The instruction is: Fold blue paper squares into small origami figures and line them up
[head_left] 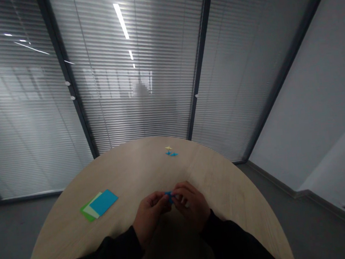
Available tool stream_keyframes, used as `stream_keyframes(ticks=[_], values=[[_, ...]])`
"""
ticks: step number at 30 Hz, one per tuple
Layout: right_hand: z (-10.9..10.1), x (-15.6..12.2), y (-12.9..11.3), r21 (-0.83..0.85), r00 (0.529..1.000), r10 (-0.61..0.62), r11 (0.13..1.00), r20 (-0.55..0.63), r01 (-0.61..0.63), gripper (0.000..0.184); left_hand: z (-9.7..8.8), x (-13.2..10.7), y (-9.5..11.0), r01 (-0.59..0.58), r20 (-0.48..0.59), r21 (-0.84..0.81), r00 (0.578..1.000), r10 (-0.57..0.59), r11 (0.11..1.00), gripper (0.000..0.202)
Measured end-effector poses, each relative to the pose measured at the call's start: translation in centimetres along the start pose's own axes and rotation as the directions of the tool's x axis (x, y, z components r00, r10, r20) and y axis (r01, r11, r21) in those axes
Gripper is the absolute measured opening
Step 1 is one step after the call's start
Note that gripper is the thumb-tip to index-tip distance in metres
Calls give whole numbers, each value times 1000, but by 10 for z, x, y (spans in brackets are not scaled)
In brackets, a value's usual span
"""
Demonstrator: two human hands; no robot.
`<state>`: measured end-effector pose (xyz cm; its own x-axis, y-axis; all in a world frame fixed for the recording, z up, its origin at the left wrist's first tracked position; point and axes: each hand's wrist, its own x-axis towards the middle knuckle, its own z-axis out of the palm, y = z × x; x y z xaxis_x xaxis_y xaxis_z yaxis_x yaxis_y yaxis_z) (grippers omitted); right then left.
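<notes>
Between my two hands is a small blue piece of folded paper [169, 196], held just above the near middle of the table. My left hand [150, 213] pinches its left side between thumb and fingers. From the other side, my right hand [192, 205] grips it with thumb and fingertips. The fingers cover most of the paper, so its exact shape is hidden. Farther back lie small folded paper figures, a yellow one [168, 148] and blue ones [174, 154].
A round wooden table [228, 197] spreads out under my hands. On its left side lie overlapping paper sheets, a blue sheet [104, 202] on top of pale and brighter green ones. Beyond the far edge stand glass panels with blinds [147, 119]; a white wall [317, 111] rises at right.
</notes>
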<state>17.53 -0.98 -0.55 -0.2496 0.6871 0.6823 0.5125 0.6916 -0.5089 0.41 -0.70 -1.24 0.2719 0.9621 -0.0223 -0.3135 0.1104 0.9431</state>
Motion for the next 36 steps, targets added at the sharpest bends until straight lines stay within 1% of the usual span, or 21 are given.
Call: stream_keyframes(ticks=[4, 9, 14, 22, 25, 30, 36], values=[[-1, -2, 1, -92, 994, -97, 991, 43, 101, 17, -1, 1, -2, -10, 15, 48, 1000, 9, 999, 33], [0, -3, 1, -137, 987, -157, 978, 34, 160, 19, -3, 1, -4, -12, 23, 34, 1000, 11, 999, 34], [0, -4, 6, -190, 972, -228, 953, 61, 235, 20, -4, 1, -4, -8, 13, 23, 1000, 8, 1000, 37], [0, -7, 8, -257, 955, -283, 920, 86, 295, 22, -2, -1, -3, 9, 16, -40, 1000, -8, 999, 33], [0, -7, 8, -272, 953, -288, 913, 95, 303, 22, -2, -1, -2, 0, 6, -23, 1000, 0, 1000, 32], [1, -7, 9, -238, 952, -295, 922, 85, 307, 19, -2, -1, 0, -3, -14, 42, 1000, 4, 999, 33], [2, -6, 10, -245, 934, -352, 902, 62, 356, 17, -2, 0, -2, -10, -34, 7, 999, 10, 1000, 35]])
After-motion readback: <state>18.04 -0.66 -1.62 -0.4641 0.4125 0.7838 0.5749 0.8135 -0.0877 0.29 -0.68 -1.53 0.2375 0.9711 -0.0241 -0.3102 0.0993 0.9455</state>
